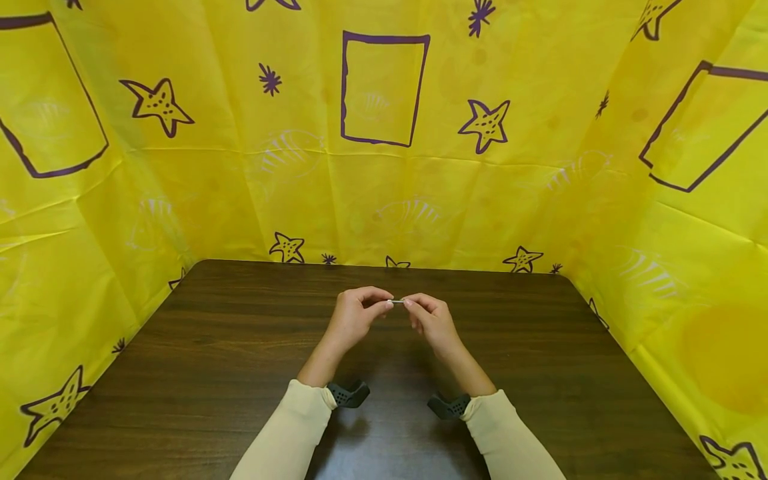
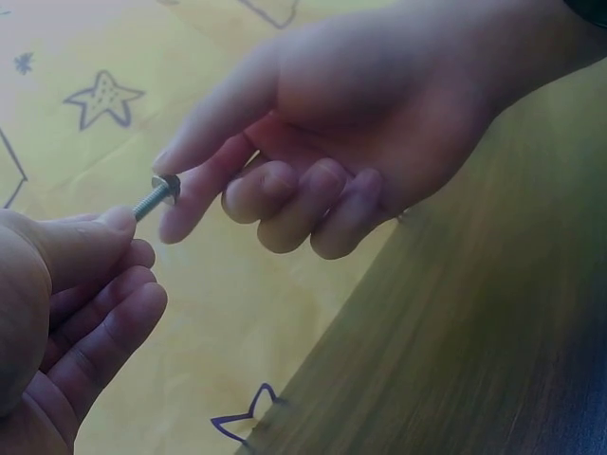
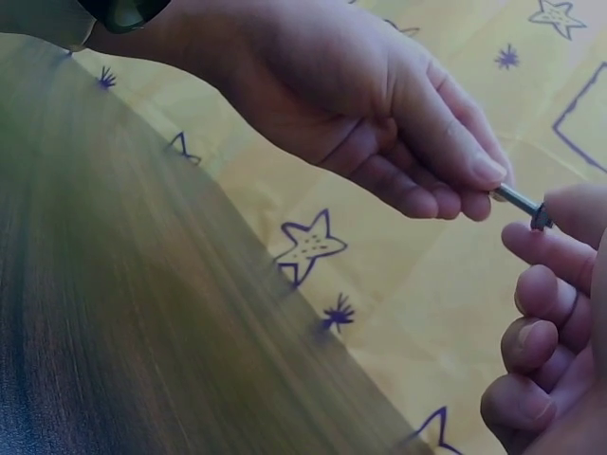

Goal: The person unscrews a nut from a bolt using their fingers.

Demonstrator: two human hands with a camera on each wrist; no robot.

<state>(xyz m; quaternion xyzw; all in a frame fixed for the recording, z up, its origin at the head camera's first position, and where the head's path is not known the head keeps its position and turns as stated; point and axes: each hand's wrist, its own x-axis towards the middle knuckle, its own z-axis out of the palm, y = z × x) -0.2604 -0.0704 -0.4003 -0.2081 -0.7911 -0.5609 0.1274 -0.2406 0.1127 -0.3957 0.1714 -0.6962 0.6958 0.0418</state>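
Note:
A small silvery bolt (image 1: 397,302) is held up between the two hands above the table, roughly level in the head view. My left hand (image 1: 354,319) pinches the plain end of its threaded shaft (image 2: 150,203) between thumb and fingers. At the other end sits a wider, disc-like piece (image 2: 167,188); whether it is the bolt's head, a nut or a washer I cannot tell. My right hand (image 1: 435,325) pinches this wide end between thumb and index finger, its other fingers curled beneath. In the right wrist view, the bolt (image 3: 518,200) spans the gap between both hands' fingertips.
A dark wood-grain table (image 1: 240,347) lies beneath the hands. Yellow cloth (image 1: 372,200) printed with purple starfish and outlined shapes hangs behind it and on both sides. Each wrist carries a dark strapped device (image 1: 349,395) over a pale sleeve (image 1: 288,433).

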